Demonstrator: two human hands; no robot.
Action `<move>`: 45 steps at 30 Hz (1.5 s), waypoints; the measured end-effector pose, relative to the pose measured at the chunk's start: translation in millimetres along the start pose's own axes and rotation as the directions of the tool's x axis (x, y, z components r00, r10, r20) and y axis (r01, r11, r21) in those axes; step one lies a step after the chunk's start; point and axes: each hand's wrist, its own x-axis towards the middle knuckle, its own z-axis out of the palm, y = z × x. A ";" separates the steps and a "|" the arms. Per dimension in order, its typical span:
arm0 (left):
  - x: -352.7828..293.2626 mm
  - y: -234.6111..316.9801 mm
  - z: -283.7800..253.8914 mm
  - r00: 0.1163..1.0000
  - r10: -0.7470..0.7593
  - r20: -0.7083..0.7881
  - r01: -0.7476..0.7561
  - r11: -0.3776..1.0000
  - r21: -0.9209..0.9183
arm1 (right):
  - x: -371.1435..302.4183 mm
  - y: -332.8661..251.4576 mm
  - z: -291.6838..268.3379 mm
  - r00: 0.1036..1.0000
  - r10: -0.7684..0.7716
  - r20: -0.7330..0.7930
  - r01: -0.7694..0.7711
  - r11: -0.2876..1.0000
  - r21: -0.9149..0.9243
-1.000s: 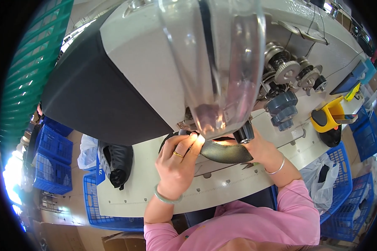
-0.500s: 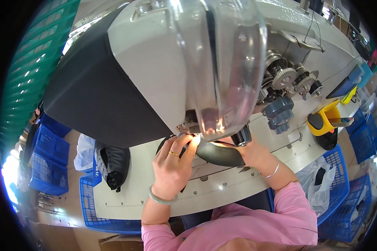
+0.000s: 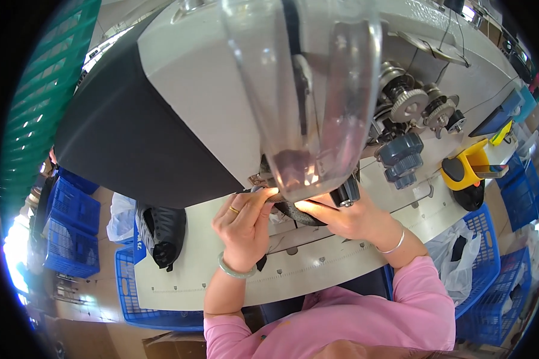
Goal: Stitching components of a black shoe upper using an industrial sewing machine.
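A large white sewing machine [image 3: 203,78] stands before me, with a clear plastic guard [image 3: 335,90] over its needle area. Beneath the guard, a dark shoe upper [image 3: 303,216] is pinched between my two hands, mostly hidden by fingers and guard. My left hand [image 3: 244,226], with a gold ring and a pale bangle, grips its left edge close to the presser foot. My right hand [image 3: 347,216], wearing a silver bracelet, holds the right end, its thumb stretched along the edge. The needle itself is hidden from view.
At the left of the ruled white tabletop [image 3: 221,287] lies a black-grey shoe [image 3: 161,236]. On the right stand a yellow holder [image 3: 474,166] and machine dials [image 3: 401,158]. Blue crates [image 3: 488,263] and plastic bags [image 3: 458,263] flank the table.
The dark shoe upper has turned and slid in under the guard, so less of it shows. My right hand has shifted left, its thumb now visible; my left hand has drawn slightly left.
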 end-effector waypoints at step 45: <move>-1.3 -0.4 -0.6 0.999 -0.012 -0.030 0.012 1.000 0.000 | 0.8 -7.8 -0.9 0.999 0.030 0.025 -0.026 0.990 -0.135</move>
